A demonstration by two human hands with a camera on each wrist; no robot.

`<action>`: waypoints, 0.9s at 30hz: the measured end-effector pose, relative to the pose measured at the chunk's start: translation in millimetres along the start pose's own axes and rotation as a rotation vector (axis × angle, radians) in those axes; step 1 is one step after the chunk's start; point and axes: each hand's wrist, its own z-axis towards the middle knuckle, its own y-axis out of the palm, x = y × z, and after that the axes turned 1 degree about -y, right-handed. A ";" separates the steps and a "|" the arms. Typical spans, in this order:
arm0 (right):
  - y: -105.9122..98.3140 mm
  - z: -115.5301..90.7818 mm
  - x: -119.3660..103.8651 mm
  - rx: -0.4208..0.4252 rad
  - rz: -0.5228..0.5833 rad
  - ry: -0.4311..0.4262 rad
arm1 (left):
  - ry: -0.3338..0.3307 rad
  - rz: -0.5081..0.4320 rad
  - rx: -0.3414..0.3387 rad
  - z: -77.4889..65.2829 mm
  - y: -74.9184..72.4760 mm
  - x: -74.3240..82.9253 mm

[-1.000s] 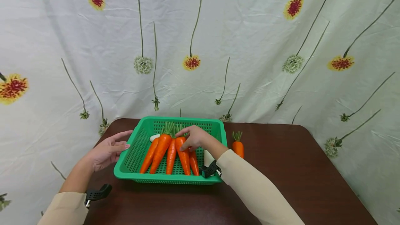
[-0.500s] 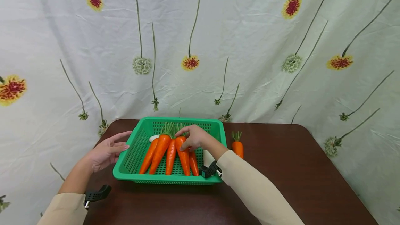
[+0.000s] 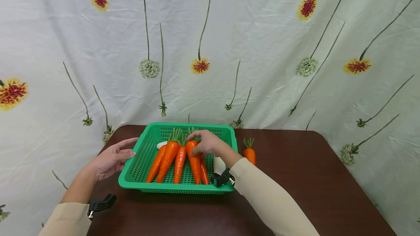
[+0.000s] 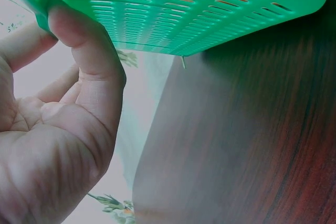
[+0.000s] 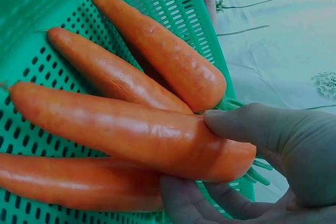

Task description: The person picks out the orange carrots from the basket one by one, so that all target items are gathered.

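A green perforated plastic basket (image 3: 177, 188) stands on the table, with several orange carrots lying side by side in it. My left hand (image 3: 111, 159) pinches the basket's left rim, its thumb over the edge in the left wrist view. My right hand (image 3: 206, 143) reaches into the basket and grips one carrot (image 5: 121, 129) near its leafy top, thumb on one side and fingers on the other. Another carrot (image 5: 31, 182) lies beside and partly under the held one. Left of it in the head view sits a large carrot (image 3: 170, 156).
A white long object (image 3: 218, 165) lies along the basket's right side, partly behind my wrist. Another white piece (image 3: 161, 145) shows at the back left. A single carrot (image 3: 249, 155) rests on the dark wooden table (image 3: 295, 177), right of the basket. Flowered cloth (image 3: 262, 46) hangs behind.
My right hand and the carrot in it have shifted slightly right and toward the back of the basket. The left hand keeps its place at the rim.
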 end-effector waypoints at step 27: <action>-31.8 -21.9 4.1 -0.029 0.197 -0.045 | 0.000 -0.001 -0.004 -0.1 1.8 1.3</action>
